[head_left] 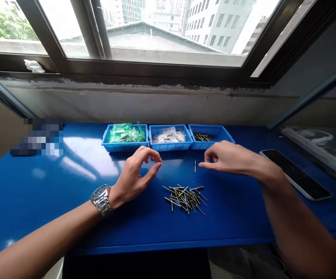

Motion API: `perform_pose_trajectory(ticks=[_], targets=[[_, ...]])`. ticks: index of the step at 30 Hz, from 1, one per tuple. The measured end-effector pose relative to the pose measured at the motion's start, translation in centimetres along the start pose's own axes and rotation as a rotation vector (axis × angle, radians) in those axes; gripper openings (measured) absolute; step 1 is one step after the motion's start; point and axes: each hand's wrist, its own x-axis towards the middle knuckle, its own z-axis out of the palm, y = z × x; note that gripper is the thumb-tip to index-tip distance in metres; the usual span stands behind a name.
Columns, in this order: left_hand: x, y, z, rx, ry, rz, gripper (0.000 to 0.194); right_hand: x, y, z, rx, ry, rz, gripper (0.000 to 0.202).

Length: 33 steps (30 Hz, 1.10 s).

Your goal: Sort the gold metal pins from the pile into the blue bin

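On the blue table lies a loose pile of pop rivets (185, 197), with brassy bodies and thin silvery pins. My left hand (137, 172), a metal watch (101, 199) on its wrist, hovers to the left above the pile. Its thumb and index fingertip are bent toward each other with a small gap, and nothing shows between them. A single rivet (195, 166) is apart from the pile, just left of my right thumb tip. My right hand (229, 158) has its fingers curled against the thumb in a loop. No object is visible in that pinch.
Three blue bins stand along the wall: one with green packets (125, 133), one with clear packets (169, 135), and one with dark rivets (203, 137). A phone (297, 174) lies at the right beside my forearm. A pixelated item (40, 137) is at far left.
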Motion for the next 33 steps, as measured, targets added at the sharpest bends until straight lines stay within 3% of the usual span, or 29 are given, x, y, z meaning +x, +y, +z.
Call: perform_pose_trajectory(ticks=[2,14,22,25,33], targets=[[0.0,0.1,0.0,0.002,-0.013,-0.005,0.004,0.2,-0.7,0.7,-0.028,-0.035,-0.038,0.037],[-0.2,0.2,0.0,-0.007,-0.061,-0.003,0.007,0.8,-2.4,2.4,-0.129,0.036,-0.141,0.011],[0.1,0.0,0.1,0.066,-0.100,-0.009,0.014,1.1,-5.0,3.7,0.049,0.284,-0.418,0.008],[0.1,-0.1,0.2,0.086,-0.130,0.011,0.019,1.0,-6.1,4.1,0.138,0.327,-0.491,0.009],[0.0,-0.2,0.2,0.077,-0.135,0.055,0.008,0.9,-6.6,4.7,0.204,0.381,-0.580,0.009]])
